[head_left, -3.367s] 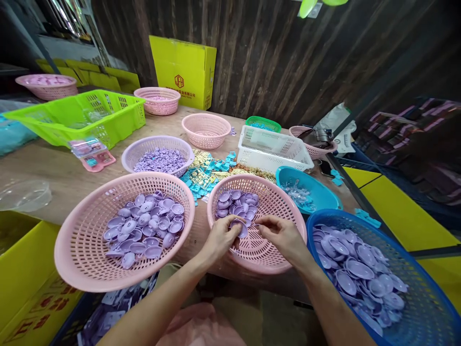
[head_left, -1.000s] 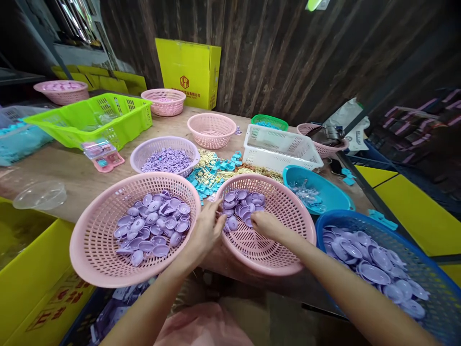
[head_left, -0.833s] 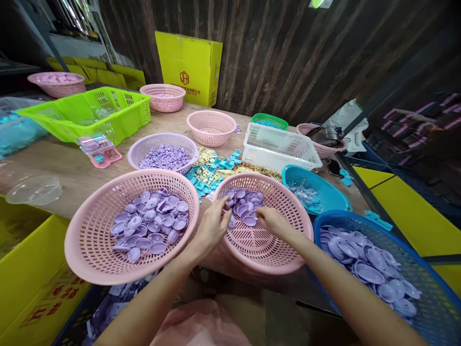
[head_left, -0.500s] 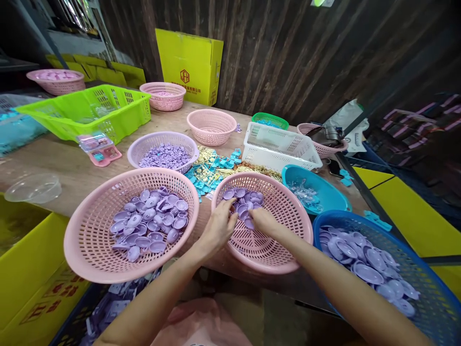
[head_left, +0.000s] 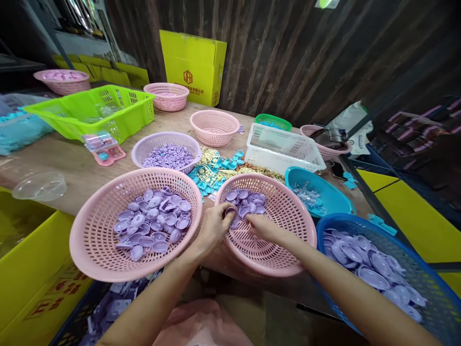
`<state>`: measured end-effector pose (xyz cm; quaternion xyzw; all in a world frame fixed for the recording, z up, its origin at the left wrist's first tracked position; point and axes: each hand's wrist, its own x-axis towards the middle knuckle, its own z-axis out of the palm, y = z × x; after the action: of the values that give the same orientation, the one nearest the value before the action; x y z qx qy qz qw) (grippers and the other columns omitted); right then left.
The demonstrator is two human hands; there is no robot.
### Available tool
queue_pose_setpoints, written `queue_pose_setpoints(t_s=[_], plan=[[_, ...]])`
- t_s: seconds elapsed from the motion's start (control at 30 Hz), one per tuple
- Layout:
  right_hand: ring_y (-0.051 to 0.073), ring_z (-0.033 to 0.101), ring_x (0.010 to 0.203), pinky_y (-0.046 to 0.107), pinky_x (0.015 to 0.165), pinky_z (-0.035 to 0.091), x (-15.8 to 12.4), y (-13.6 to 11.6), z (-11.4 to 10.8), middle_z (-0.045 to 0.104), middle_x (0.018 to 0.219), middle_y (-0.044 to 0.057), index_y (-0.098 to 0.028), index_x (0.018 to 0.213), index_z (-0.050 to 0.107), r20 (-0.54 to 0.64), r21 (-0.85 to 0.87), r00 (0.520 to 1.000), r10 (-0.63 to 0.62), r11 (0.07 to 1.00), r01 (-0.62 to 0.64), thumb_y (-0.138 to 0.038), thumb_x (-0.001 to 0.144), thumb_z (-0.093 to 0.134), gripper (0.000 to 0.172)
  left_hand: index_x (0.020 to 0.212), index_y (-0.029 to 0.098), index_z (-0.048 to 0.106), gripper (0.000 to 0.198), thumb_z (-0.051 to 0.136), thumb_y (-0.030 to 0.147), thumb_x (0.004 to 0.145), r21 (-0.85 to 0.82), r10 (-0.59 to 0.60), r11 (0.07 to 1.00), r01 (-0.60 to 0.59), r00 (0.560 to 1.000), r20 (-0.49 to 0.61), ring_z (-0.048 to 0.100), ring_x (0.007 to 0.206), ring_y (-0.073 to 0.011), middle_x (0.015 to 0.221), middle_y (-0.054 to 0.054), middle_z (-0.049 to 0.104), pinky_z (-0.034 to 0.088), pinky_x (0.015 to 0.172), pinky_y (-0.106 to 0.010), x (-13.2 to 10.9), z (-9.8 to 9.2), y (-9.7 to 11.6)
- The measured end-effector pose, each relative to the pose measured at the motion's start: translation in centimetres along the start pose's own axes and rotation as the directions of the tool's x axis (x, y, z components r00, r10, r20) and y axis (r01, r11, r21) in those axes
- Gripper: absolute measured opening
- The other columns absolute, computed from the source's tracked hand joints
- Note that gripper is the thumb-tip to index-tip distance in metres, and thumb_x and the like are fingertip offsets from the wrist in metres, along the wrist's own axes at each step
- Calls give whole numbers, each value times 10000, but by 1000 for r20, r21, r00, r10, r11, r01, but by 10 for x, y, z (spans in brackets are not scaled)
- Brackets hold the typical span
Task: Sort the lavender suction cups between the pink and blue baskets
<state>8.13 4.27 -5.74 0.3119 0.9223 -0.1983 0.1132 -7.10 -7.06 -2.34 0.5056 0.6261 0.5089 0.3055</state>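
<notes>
Now the left hand (head_left: 212,228) has one purple piece (head_left: 234,223) pinched between thumb and fingers, over the near-left side of a heap (head_left: 248,198) in the right pink basket (head_left: 288,206). Close by, the right hand (head_left: 265,228) curls its fingers; whether they grip anything, I cannot tell. Risky bit: a light pinch on that curved edge could let the piece slip among its lookalikes. Counting up: two hands, one piece clearly held, two large pink baskets up front including the left pink basket (head_left: 94,233), one blue basket (head_left: 437,284); heaped pieces overlap beyond counting.
</notes>
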Motion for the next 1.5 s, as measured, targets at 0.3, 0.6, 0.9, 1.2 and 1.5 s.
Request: queue_pose_setpoints(t_s=[0.3, 0.6, 0.9, 1.2, 1.5], plan=[[217, 613, 908, 299, 763, 475, 8, 16, 29, 625, 1037, 162, -61, 1042, 559, 156, -368, 983, -97, 918, 148, 10, 765, 380, 338, 740, 153, 531, 53, 491, 147, 705, -198, -66, 978, 62, 998, -12, 499, 547, -83, 603, 36, 532, 373, 504, -168, -2, 2, -12], [269, 584, 996, 336, 842, 461, -2, 4, 35, 605, 1088, 229, -24, 1047, 600, 101, -492, 986, -130, 855, 163, 17, 770, 341, 382, 1027, 159, 479, 259, 446, 187, 772, -471, -123, 860, 195, 976, 179, 572, 493, -102, 566, 46, 532, 483, 554, -220, -7, 2, -3], [208, 606, 712, 296, 627, 449, -4, -8, -3, 645, 780, 125, -130, 739, 571, -100, -335, 993, -57, 942, 20, -100, 809, 382, 204, 924, 165, 516, 173, 423, 251, 807, -259, -130, 957, 129, 991, 15, 590, 477, -114, 658, 25, 541, 429, 417, -183, -15, 6, -1], [81, 437, 388, 194, 442, 349, -56, -77, -45, 458, 444, -66, -189, 711, 477, -473, 529, 874, 112, 829, 180, -358, 880, 405, 249, 958, 178, 644, 265, 412, 217, 837, 8, -20, 1000, 20, 999, -34, 496, 433, -92, 486, 38, 518, 356, 457, -181, -16, 14, 12], [97, 497, 454, 207, 456, 366, -55, -87, -26, 568, 559, -12, -174, 754, 573, -654, 423, 740, 157, 887, 186, -345, 858, 449, 236, 980, 185, 655, 290, 407, 219, 832, 184, -6, 983, 14, 999, -46, 498, 481, -123, 561, -8, 591, 330, 475, -206, -21, 14, 20]])
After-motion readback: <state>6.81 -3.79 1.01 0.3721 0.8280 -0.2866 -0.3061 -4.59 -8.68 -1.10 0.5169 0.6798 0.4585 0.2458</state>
